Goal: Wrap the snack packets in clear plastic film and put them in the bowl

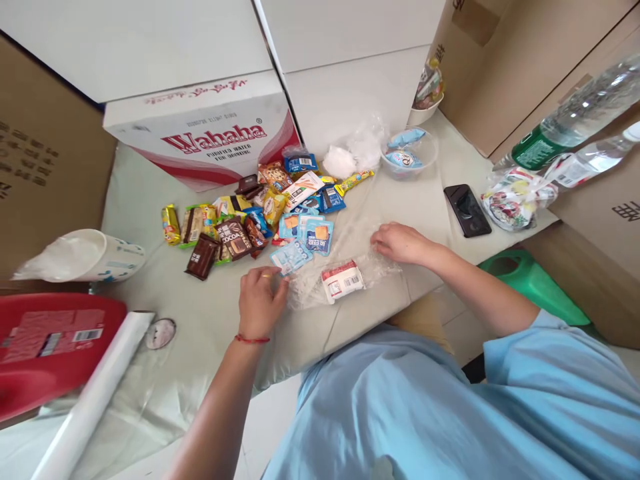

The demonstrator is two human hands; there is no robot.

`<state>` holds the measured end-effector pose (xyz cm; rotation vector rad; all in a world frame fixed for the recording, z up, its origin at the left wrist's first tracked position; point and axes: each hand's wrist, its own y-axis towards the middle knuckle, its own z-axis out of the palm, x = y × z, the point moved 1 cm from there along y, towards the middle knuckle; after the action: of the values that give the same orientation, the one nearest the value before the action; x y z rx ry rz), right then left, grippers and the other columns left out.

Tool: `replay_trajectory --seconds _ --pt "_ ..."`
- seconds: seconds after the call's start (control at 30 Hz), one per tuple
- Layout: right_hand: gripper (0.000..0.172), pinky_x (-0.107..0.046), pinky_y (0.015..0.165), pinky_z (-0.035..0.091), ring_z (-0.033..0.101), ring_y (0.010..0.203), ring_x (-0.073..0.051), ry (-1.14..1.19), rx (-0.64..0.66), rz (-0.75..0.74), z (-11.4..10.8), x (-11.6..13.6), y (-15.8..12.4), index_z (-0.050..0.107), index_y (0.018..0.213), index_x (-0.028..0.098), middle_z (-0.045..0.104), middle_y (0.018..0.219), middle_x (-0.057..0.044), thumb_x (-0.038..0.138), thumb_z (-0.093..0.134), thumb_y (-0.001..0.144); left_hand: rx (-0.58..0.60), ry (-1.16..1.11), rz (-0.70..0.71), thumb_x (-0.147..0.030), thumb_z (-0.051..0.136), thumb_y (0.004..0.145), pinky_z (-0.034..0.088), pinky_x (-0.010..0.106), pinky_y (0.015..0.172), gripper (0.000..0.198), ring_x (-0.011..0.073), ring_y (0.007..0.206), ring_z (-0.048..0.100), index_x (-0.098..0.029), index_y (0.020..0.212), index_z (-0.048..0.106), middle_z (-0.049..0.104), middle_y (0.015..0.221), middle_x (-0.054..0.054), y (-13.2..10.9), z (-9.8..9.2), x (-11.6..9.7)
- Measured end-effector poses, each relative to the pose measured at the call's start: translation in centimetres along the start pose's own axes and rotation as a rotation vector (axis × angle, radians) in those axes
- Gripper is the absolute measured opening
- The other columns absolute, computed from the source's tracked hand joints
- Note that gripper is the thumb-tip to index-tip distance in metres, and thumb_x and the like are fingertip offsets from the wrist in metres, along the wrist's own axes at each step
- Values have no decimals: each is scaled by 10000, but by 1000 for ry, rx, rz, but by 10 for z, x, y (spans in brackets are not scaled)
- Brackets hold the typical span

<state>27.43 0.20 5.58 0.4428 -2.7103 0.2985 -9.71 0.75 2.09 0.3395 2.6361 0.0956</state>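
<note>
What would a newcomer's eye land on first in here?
Probably the heap of colourful wrapped snacks on the covered table, just in front of the Wahaha water carton. Next, nearer the person, comes the red-and-white packet between the left hand and the right hand, with clear plastic film around it.

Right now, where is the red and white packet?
Just below the head view's middle, the packet lies on the table amid clear plastic, between the left hand and right hand.
</note>
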Motion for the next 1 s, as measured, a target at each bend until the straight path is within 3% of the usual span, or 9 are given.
replay_trajectory --seconds 0.1,0.2,0.33,0.43,0.53,0.7,0.83,0.9,1.0 --pt "284 -414 944 483 622 1055 -300 -75 -132 -44 -7 13 27 734 1205 156 701 1127 -161 275 590 992 -290 16 -87 -410 545 961 506 461 973 379 317 1246 560 -151 1199 685 606 1271 182 -14 -13 -13" --pt "408 -417 1030 462 589 1195 -312 -63 -134 -94 -1 31 55 660 1352 134 663 1297 -171 327 626 994 -536 26 -1 -251 528 977 489 448 954 251 287 1140 605 -174 1147 697 661 1128 147 -40 -26 -41" --pt "636 -396 959 483 610 1211 -344 -60 -27 18 16 47 83 598 1429 142 711 1263 -165 466 759 905 -225 -17 451 -112 505 957 500 381 869 365 220 966 656 -235 1252 683 757 1172 89 -57 -7 -80" --pt "458 -329 855 479 680 1077 -301 -36 51 85 17 51 88 707 1267 150 774 1115 -118 398 775 888 -41 86 487 -127 501 972 503 372 769 375 222 914 669 -235 1271 698 765 1267 67 -54 23 -92" --pt "222 -277 808 455 707 948 -216 47 79 -24 6 56 75 777 1131 169 795 1038 -66 247 670 953 13 127 456 -139 478 991 529 369 772 381 221 952 704 -236 1279 707 751 1318 52 -51 45 -92" --pt "299 -289 817 449 680 981 -206 45 149 -513 5 82 19 759 1248 248 778 1107 -69 216 574 1015 64 29 374 -166 485 980 568 360 799 352 225 952 744 -229 1209 745 786 1212 72 -55 49 -85" --pt "428 -304 758 448 642 1097 -249 -91 168 -434 29 90 -17 624 1449 351 655 1367 -99 223 480 1066 159 -323 274 -185 487 938 583 366 880 318 220 1025 746 -240 1010 792 803 1114 57 -60 40 -63" --pt "425 -313 754 448 615 1139 -275 -159 199 -398 40 88 -25 621 1453 338 646 1332 -118 224 469 1073 52 -552 120 -196 516 897 580 352 871 271 214 1044 736 -230 908 785 801 1103 55 -61 32 -48" --pt "434 -321 754 446 588 1115 -279 -213 208 -376 50 88 -28 614 1457 299 654 1224 -131 189 484 1057 -311 -737 -242 -252 539 884 504 262 646 198 158 778 684 -190 831 720 766 908 44 -51 19 -30"
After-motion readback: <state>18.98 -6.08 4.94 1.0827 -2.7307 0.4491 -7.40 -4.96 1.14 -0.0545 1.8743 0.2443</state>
